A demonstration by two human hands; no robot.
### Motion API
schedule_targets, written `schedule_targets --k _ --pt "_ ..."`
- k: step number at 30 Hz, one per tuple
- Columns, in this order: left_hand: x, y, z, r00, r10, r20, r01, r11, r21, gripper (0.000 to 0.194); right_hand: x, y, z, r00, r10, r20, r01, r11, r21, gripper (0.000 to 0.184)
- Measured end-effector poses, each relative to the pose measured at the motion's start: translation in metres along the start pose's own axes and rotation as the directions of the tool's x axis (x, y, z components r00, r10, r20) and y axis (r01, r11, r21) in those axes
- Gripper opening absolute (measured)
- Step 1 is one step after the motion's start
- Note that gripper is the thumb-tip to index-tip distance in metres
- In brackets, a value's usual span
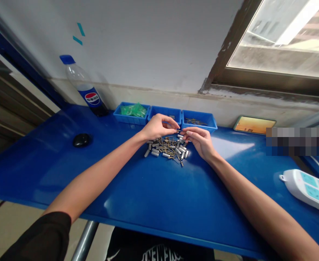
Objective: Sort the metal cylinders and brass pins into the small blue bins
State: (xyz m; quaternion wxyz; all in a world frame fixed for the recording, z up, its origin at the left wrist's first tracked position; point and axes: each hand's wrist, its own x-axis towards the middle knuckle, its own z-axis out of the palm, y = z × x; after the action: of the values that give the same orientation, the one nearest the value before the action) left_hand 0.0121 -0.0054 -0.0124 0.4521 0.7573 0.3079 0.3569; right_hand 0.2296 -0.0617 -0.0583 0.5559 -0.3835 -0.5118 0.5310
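Observation:
My left hand (159, 127) and my right hand (199, 139) meet above a heap on the blue table. Thumb and forefinger of the left pinch a tiny piece with a dark and brassy glint, too small to name. The right hand's fingertips are pressed together just beside it, and what they grip is hidden. Under the hands lie several thin brass-coloured pins or screws (167, 146), mixed with short silver metal blocks (166, 155). Behind the hands is a blue bin (164, 108), partly covered by the left hand, with a little silver metal inside.
Left of it, a blue bin (129, 120) holds green packets (134, 110); the right bin (212, 122) holds thin metal rods (194, 121). A cola bottle (87, 90), black mouse (81, 140), leaning phone (254, 124) and white power strip (306, 186) stand around the table (148, 203).

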Motion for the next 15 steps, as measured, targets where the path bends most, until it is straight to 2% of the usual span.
schedule_targets --k 4,7,9,11,15 --pt "0.000 -0.002 0.002 1.000 0.011 0.015 -0.012 0.999 0.035 0.018 0.000 0.001 0.000 1.000 -0.004 -0.027 0.003 0.999 -0.033 0.021" --pt "0.000 -0.006 -0.002 0.999 0.026 0.046 -0.035 0.976 0.215 0.021 0.000 0.001 -0.001 0.994 -0.049 -0.100 0.044 0.998 -0.053 0.018" --pt "-0.001 -0.008 -0.007 0.994 0.028 0.107 -0.068 0.918 0.391 0.025 0.001 0.001 -0.002 0.984 -0.090 -0.156 0.084 0.995 -0.049 0.018" --pt "-0.001 -0.011 -0.011 0.980 0.007 0.200 -0.114 0.842 0.528 0.029 0.001 0.001 -0.004 0.976 -0.117 -0.184 0.110 0.993 -0.045 0.025" --pt "-0.002 -0.017 -0.012 0.948 -0.030 0.318 -0.189 0.748 0.636 0.031 0.002 0.001 -0.005 0.975 -0.124 -0.183 0.117 0.992 -0.046 0.047"
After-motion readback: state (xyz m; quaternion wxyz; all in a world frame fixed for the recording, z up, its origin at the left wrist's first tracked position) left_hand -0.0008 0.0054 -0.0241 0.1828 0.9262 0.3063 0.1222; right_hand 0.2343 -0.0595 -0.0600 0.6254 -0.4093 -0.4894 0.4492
